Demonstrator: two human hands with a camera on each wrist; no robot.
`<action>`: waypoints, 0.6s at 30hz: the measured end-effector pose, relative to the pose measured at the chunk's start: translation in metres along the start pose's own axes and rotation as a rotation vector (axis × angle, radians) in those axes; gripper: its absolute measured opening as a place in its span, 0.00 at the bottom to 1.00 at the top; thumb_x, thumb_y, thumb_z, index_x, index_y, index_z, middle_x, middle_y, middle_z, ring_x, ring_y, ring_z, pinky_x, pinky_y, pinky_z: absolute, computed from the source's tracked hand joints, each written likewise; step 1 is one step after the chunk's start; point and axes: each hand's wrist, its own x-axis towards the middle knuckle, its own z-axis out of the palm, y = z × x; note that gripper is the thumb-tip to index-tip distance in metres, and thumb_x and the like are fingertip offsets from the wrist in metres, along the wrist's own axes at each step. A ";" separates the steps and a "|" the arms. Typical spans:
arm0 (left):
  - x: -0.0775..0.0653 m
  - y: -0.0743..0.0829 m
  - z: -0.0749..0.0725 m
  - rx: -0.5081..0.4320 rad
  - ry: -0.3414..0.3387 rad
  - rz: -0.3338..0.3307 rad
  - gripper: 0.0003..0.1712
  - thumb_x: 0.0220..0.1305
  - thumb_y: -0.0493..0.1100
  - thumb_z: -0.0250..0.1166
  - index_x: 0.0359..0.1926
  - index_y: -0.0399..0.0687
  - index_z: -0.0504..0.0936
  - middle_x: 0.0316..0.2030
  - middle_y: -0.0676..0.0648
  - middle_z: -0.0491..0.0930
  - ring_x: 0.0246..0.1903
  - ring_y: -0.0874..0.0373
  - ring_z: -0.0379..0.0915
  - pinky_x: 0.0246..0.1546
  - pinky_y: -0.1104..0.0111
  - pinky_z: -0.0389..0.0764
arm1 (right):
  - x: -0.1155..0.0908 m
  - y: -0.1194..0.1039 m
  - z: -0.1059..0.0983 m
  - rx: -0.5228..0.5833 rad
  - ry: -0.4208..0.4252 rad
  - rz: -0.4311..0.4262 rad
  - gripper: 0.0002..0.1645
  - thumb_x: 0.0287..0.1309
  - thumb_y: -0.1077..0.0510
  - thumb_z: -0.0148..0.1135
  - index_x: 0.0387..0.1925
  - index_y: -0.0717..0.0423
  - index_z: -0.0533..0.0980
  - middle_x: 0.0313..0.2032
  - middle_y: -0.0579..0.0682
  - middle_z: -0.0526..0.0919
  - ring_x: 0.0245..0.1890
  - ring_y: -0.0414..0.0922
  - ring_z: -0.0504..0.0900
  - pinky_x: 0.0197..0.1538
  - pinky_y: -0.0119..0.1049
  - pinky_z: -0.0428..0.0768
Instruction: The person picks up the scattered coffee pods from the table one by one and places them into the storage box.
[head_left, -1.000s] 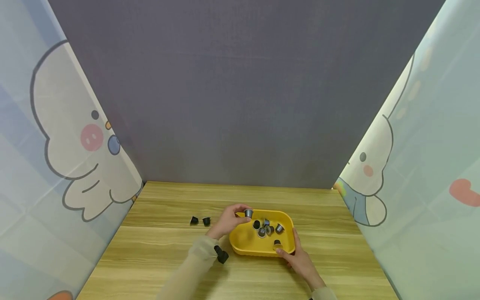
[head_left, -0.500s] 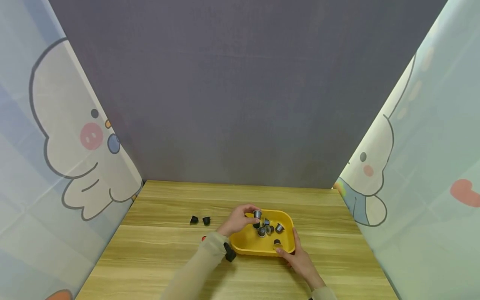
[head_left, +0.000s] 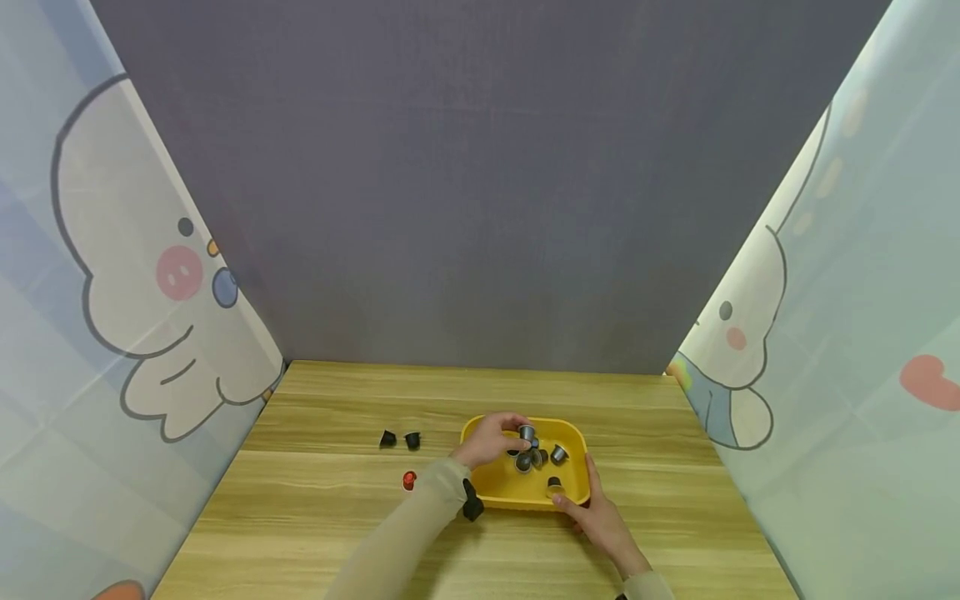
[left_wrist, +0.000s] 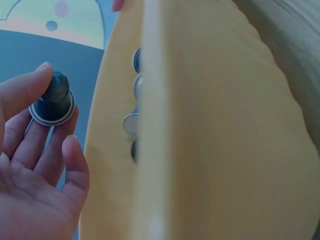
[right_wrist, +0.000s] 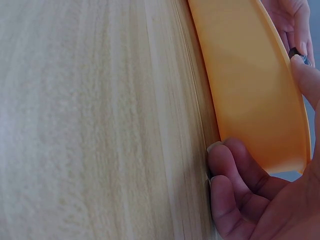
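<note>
My left hand (head_left: pixel 486 442) is over the yellow tray (head_left: pixel 491 487) and pinches a dark grey coffee capsule (head_left: pixel 527 432) between thumb and fingers. In the left wrist view that coffee capsule (left_wrist: pixel 54 102) has its wide silver-edged rim downward, with the thumb at its narrow end. Several more capsules (head_left: pixel 559 455) lie in the tray, mostly around its middle; one dark capsule (head_left: pixel 554 482) sits near the front right corner. My right hand (head_left: pixel 600 521) grips that corner of the tray, thumb at the rim. In the right wrist view its fingers (right_wrist: pixel 230 192) curl low against the outer wall.
Two black capsules (head_left: pixel 412 441) lie on the wooden table (head_left: pixel 315 500) left of the tray. Closer to me, a red capsule (head_left: pixel 408 480) rests beside my left sleeve. A grey panel (head_left: pixel 465 208) stands behind the table, with cartoon-printed curtains (head_left: pixel 840 333) at both sides.
My left hand has moved right with its coffee capsule, from the tray's left edge to above the capsules. The red capsule has come into view behind the sleeve. My right hand stays put.
</note>
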 end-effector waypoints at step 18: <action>0.033 0.005 0.009 0.065 -0.092 -0.070 0.16 0.61 0.41 0.73 0.50 0.59 0.85 0.46 0.59 0.81 0.46 0.62 0.77 0.47 0.62 0.80 | 0.001 0.000 -0.001 -0.002 -0.014 0.001 0.65 0.60 0.37 0.67 0.80 0.44 0.32 0.29 0.54 0.82 0.22 0.46 0.78 0.27 0.38 0.77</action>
